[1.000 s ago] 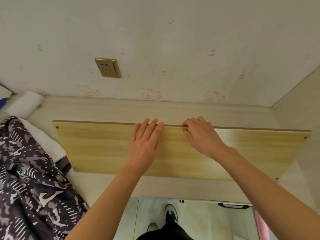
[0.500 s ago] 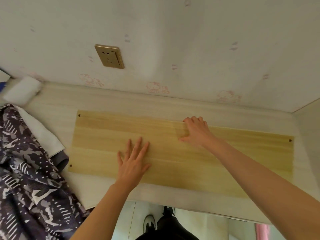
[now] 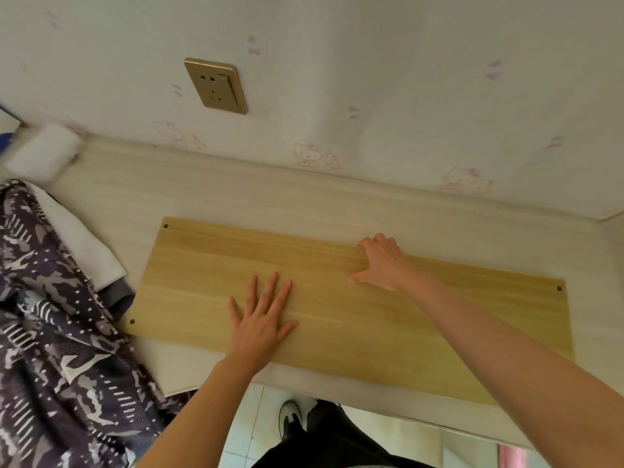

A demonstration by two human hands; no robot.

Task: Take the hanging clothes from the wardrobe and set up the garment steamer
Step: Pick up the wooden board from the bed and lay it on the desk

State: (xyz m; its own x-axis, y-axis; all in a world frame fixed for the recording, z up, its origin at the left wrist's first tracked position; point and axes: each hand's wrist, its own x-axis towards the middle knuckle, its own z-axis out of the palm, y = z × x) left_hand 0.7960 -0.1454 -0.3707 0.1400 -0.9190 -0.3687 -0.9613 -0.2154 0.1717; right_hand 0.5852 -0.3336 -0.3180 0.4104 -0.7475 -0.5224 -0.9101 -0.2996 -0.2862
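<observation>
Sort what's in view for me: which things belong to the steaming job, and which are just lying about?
In play:
wooden board, under both hands
left hand
right hand
patterned garment
wall socket

Lying about:
white roll
white folded cloth

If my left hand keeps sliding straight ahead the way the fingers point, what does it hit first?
Probably nothing on the wooden board: the left hand points up and slightly right, across bare board, then pale tabletop, and would likely meet the wall first. The right hand sits off that line.
</observation>
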